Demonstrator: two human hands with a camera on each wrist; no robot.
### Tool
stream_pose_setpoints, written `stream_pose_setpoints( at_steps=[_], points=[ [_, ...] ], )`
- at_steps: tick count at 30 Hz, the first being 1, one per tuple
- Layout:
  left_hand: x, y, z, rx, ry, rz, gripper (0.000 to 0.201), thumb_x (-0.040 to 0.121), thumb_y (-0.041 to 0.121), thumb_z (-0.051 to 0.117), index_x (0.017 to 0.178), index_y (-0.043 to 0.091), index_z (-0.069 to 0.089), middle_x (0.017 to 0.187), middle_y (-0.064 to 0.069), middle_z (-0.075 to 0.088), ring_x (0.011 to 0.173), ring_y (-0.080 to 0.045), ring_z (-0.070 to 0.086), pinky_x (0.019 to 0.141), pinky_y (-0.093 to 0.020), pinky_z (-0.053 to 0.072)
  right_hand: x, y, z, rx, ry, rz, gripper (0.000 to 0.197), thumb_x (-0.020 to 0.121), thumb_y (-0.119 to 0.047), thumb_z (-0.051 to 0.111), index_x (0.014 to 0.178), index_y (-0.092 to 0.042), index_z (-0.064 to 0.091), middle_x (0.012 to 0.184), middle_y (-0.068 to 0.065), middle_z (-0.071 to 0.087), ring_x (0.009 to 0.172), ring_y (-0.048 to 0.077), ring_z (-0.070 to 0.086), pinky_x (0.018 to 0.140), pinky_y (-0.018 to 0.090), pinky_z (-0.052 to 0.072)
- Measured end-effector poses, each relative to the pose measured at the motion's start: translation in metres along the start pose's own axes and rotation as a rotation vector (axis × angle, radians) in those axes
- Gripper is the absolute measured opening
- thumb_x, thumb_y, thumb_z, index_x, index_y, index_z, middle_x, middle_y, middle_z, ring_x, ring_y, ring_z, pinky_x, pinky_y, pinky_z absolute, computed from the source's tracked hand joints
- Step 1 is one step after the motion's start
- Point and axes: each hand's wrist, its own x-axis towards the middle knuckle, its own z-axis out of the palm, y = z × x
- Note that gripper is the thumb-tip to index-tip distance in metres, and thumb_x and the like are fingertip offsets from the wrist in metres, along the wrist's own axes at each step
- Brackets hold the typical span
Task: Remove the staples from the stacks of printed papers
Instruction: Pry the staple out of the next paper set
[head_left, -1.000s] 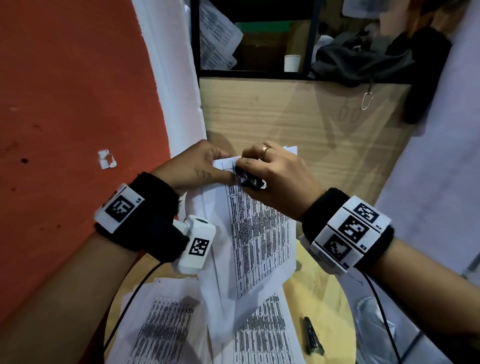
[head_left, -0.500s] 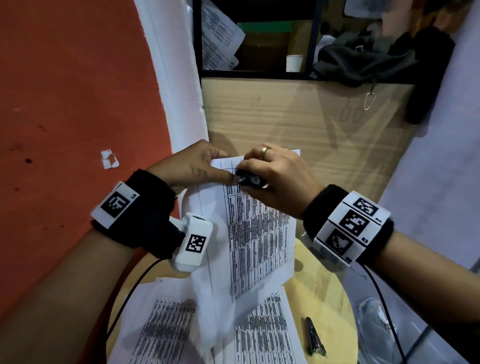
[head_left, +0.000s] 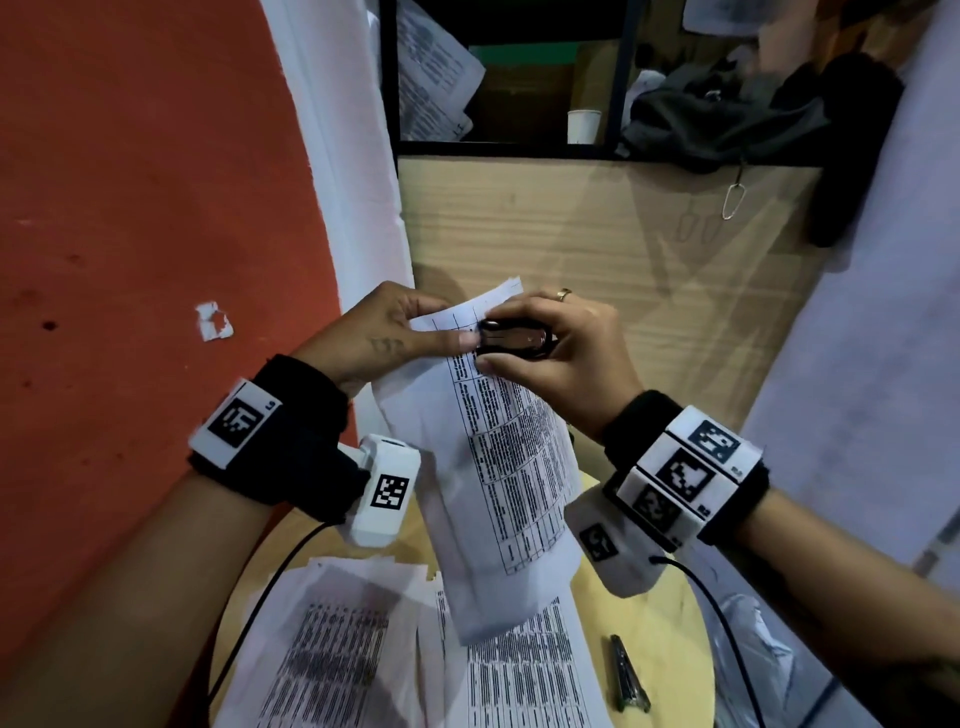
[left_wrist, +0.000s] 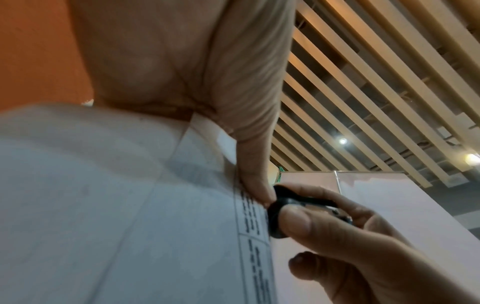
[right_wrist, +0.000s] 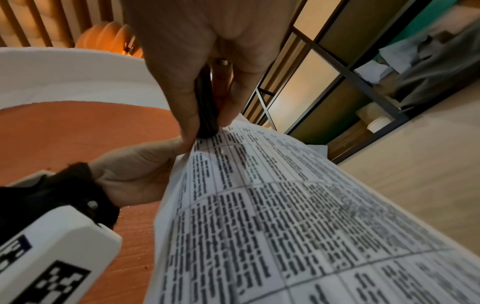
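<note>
We are holding a stapled stack (head_left: 498, 441) up off the table (head_left: 670, 623), our left hand (head_left: 374, 338) pinching its top corner, thumb on the printed face and the other fingers curled behind the sheets. Our right hand (head_left: 566, 348) is gripping a black remover (head_left: 514, 340), thumb below and forefinger above, its nose touching the paper just beside our left thumb tip.

The head view is showing both hands meeting at that corner, and below our wrists more papers (head_left: 524, 680) lying flat, with a dark tool (head_left: 628, 675) near them on the wood. Neither wrist view is showing any of that.

The left wrist view is looking up along the stack's (left_wrist: 130, 226) plain margin: the remover (left_wrist: 280, 216) is pressing at the sheet edge against our left thumb (left_wrist: 257, 185), and our right thumbnail (left_wrist: 296, 220) is lying flat on it.

The right wrist view is showing the remover (right_wrist: 207, 115) clamped between our right thumb and finger, tip down on the table print (right_wrist: 259, 205), with our left hand (right_wrist: 135, 174) gripping the edge beside it. We cannot tell in any view whether the staple is caught.
</note>
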Motion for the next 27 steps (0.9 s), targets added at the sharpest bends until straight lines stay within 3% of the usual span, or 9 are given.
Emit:
stream_pose_setpoints(
  at_steps=[6, 9, 11, 13, 16, 18, 22, 25, 27],
  points=[
    [-0.003, 0.000, -0.002, 0.097, -0.008, 0.042, 0.011, 0.072, 0.019, 0.069, 0.081, 0.013, 0.071, 0.070, 0.008, 0.071, 0.066, 0.000, 0.062, 0.063, -0.012, 0.048, -0.003, -0.001, 0.002, 0.056, 0.011, 0.078, 0.035, 0.059, -0.024, 0.083, 0.086, -0.005, 0.073, 0.081, 0.005, 0.070, 0.079, 0.009, 0.062, 0.073, 0.011, 0.045],
    [-0.003, -0.002, -0.005, 0.164, -0.014, 0.055, 0.006, 0.073, 0.023, 0.072, 0.077, 0.019, 0.071, 0.068, 0.009, 0.070, 0.064, 0.002, 0.060, 0.060, -0.012, 0.046, -0.003, -0.002, 0.003, 0.105, -0.008, 0.145, 0.032, 0.059, -0.026, 0.082, 0.085, -0.009, 0.073, 0.078, -0.007, 0.067, 0.075, 0.002, 0.062, 0.072, 0.013, 0.046],
    [-0.001, -0.005, -0.009, 0.281, 0.004, 0.089, 0.010, 0.073, 0.036, 0.077, 0.074, 0.028, 0.072, 0.068, 0.009, 0.067, 0.065, 0.002, 0.057, 0.060, -0.016, 0.043, -0.003, -0.003, 0.003, 0.141, -0.028, 0.217, 0.030, 0.060, -0.023, 0.084, 0.084, -0.009, 0.073, 0.075, -0.010, 0.066, 0.072, 0.001, 0.063, 0.071, 0.015, 0.048],
    [-0.001, -0.008, -0.011, 0.404, 0.016, 0.135, 0.013, 0.070, 0.050, 0.069, 0.073, 0.038, 0.071, 0.069, 0.009, 0.068, 0.067, 0.004, 0.056, 0.061, -0.020, 0.042, -0.003, -0.004, 0.004, 0.220, -0.054, 0.312, 0.026, 0.062, -0.015, 0.085, 0.083, -0.006, 0.072, 0.073, -0.005, 0.067, 0.064, 0.001, 0.063, 0.064, 0.016, 0.049],
    [-0.002, -0.009, -0.011, 0.530, 0.031, 0.209, 0.021, 0.071, 0.047, 0.068, 0.077, 0.028, 0.072, 0.073, 0.004, 0.068, 0.068, 0.003, 0.057, 0.062, -0.023, 0.042, -0.004, -0.006, 0.004, 0.306, -0.089, 0.428, 0.025, 0.064, -0.014, 0.084, 0.082, -0.004, 0.071, 0.071, 0.005, 0.069, 0.059, 0.006, 0.063, 0.056, 0.020, 0.050],
    [-0.003, -0.008, -0.009, 0.591, 0.055, 0.249, 0.027, 0.071, 0.042, 0.068, 0.078, 0.016, 0.072, 0.063, 0.004, 0.063, 0.065, 0.004, 0.056, 0.058, -0.015, 0.037, -0.003, -0.008, 0.003, 0.278, -0.122, 0.438, 0.026, 0.063, -0.015, 0.084, 0.082, -0.003, 0.071, 0.074, 0.009, 0.071, 0.063, 0.009, 0.062, 0.059, 0.024, 0.051],
    [-0.002, -0.010, -0.005, 0.859, 0.084, 0.319, 0.056, 0.066, 0.063, 0.048, 0.067, 0.009, 0.064, 0.058, 0.001, 0.050, 0.065, -0.015, 0.048, 0.060, -0.032, 0.034, 0.003, -0.013, 0.001, 0.165, -0.177, 0.422, 0.025, 0.063, -0.016, 0.085, 0.080, -0.004, 0.071, 0.076, 0.012, 0.072, 0.066, 0.013, 0.062, 0.067, 0.032, 0.053],
    [0.000, -0.009, -0.004, 0.987, 0.106, 0.373, 0.052, 0.069, 0.063, 0.042, 0.063, 0.014, 0.057, 0.061, -0.005, 0.055, 0.069, -0.025, 0.049, 0.056, -0.035, 0.036, 0.005, -0.014, -0.001, 0.216, -0.200, 0.490, 0.023, 0.064, -0.013, 0.084, 0.079, -0.003, 0.070, 0.071, 0.011, 0.068, 0.061, 0.012, 0.059, 0.061, 0.031, 0.053],
    [0.000, -0.008, 0.000, 1.064, 0.132, 0.438, 0.042, 0.070, 0.054, 0.042, 0.062, 0.015, 0.055, 0.060, -0.005, 0.056, 0.068, -0.027, 0.051, 0.055, -0.030, 0.029, 0.004, -0.014, -0.003, 0.315, -0.219, 0.580, 0.022, 0.067, -0.011, 0.082, 0.082, 0.000, 0.069, 0.069, 0.010, 0.066, 0.059, 0.010, 0.059, 0.053, 0.023, 0.051]
  ],
)
